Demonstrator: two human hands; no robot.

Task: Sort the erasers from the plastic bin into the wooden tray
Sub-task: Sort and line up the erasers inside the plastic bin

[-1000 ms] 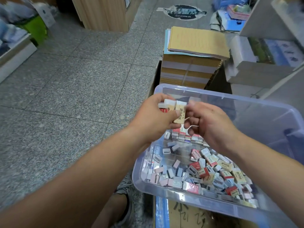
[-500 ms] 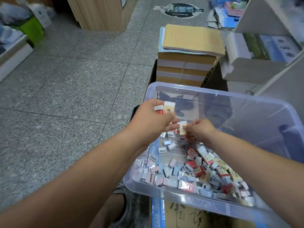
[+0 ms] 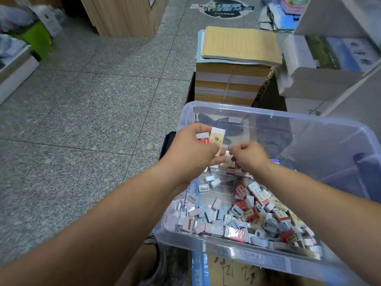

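- Head view, progress: the sorting looks to be in its early or middle part, as a judgement; the plastic bin (image 3: pixel 206 242) holds a large heap of small pieces (image 3: pixel 247 213), so most of the work seems left to do
- Head view, target: the wooden tray is not in view, so how many erasers already lie in it cannot be told
- Head view, step in hand: gathering a handful above the bin's far-left part, before any carry to the tray
- Head view, left hand (image 3: pixel 191 151): fingers curled round at least two erasers, a cream-sleeved eraser (image 3: pixel 217 139) standing upright and a red-and-white eraser (image 3: pixel 203 138) just beside it
- Head view, right hand (image 3: pixel 250 155): fingers curled tight, and it seems to pinch a small cream eraser (image 3: pixel 227 159) whose end shows between the two hands, touching the left thumb
- Head view, bin contents: pieces in red, cream, pink and grey-blue lie loose, thickest toward the near-right wall; the far-right floor of the bin is bare; some pieces show slots and may be sharpeners, too small to be sure
- Head view, surroundings: the bin rests on cardboard (image 3: pixel 237 271), with a stack of paper pads (image 3: pixel 233 79) beyond its far rim and tiled floor (image 3: pixel 82 120) to the left
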